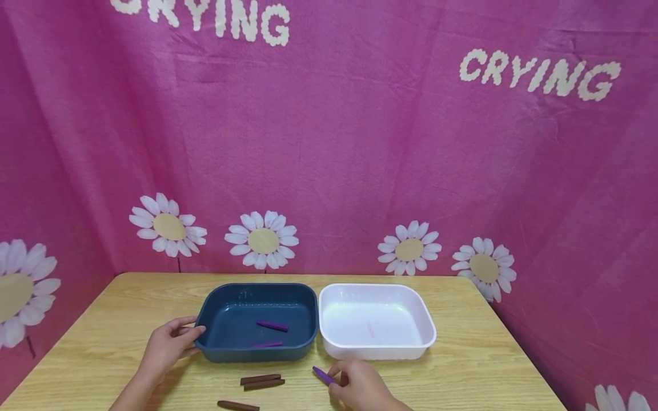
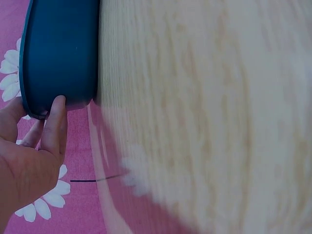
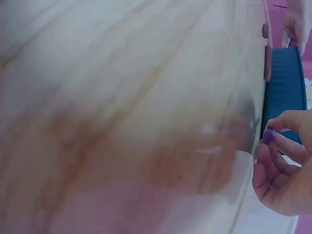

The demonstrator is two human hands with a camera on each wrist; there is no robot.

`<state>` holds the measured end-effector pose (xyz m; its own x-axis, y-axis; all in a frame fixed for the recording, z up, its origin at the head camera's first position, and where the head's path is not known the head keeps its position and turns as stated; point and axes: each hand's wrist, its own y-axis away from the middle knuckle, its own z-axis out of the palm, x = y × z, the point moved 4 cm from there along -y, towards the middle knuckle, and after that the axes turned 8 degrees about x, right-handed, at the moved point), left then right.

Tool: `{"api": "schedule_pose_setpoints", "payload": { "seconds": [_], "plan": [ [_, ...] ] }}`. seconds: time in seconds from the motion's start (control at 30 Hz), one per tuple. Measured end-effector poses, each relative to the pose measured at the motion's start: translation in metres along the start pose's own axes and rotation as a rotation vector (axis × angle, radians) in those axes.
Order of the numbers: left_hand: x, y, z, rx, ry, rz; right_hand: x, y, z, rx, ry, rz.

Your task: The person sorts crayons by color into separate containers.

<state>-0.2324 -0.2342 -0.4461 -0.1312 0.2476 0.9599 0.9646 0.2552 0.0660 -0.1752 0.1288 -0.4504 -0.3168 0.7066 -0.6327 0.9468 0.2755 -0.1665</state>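
Observation:
My left hand (image 1: pixel 167 345) pinches the left rim of a dark blue plastic tub (image 1: pixel 257 355), with the thumb over the edge and the fingers against the outer wall, as the left wrist view also shows. Inside that tub lie two purple crayons, one (image 1: pixel 272 326) near the middle and another (image 1: pixel 268 345) partly hidden by the front wall. In front of the tubs, my right hand (image 1: pixel 361 383) holds a purple crayon (image 1: pixel 322 375) between thumb and index finger. The right wrist view shows the end of this crayon (image 3: pixel 268 135) at the fingertips, with the other fingers loosely bent.
A white tub (image 1: pixel 377 353) stands right beside the blue one. Two brown crayons (image 1: pixel 262 381) lie side by side before the blue tub, with a third brown crayon (image 1: pixel 238 405) nearer the front. Behind the wooden table (image 1: pixel 473 342) hangs a pink cloth (image 1: pixel 339 171) with flowers.

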Motion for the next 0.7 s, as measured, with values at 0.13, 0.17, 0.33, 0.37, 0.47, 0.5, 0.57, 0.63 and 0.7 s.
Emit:
{"api": "schedule_pose_setpoints", "payload": {
  "seconds": [0.13, 0.17, 0.33, 0.37, 0.47, 0.5, 0.57, 0.63, 0.7],
  "plan": [
    [-0.001, -0.001, 0.000, 0.000, -0.004, 0.000, -0.004, -0.002, -0.005, -0.005, -0.015, -0.030],
    [-0.001, -0.001, 0.000, 0.000, -0.004, 0.000, -0.005, -0.003, -0.007, -0.007, -0.019, -0.046],
    [-0.002, -0.004, 0.000, 0.003, -0.015, 0.006, -0.012, -0.008, -0.015, -0.005, -0.032, -0.127],
    [-0.002, -0.004, 0.000, 0.004, -0.017, 0.005, -0.013, -0.009, -0.017, -0.005, -0.028, -0.129],
    [-0.001, -0.004, 0.000, 0.002, -0.020, 0.005, -0.018, -0.010, -0.020, -0.004, -0.027, -0.116],
    [-0.001, -0.003, 0.000, 0.002, -0.020, 0.003, -0.019, -0.010, -0.021, -0.002, -0.022, -0.110],
    [-0.001, -0.003, 0.000, 0.002, -0.018, 0.003, -0.022, -0.012, -0.024, 0.001, -0.023, -0.101],
    [-0.001, -0.002, 0.000, 0.002, -0.017, 0.002, -0.024, -0.013, -0.025, 0.009, -0.029, -0.100],
    [-0.001, -0.002, 0.000, 0.002, -0.015, 0.001, -0.027, -0.015, -0.027, 0.023, -0.028, -0.113]
  ]
}}
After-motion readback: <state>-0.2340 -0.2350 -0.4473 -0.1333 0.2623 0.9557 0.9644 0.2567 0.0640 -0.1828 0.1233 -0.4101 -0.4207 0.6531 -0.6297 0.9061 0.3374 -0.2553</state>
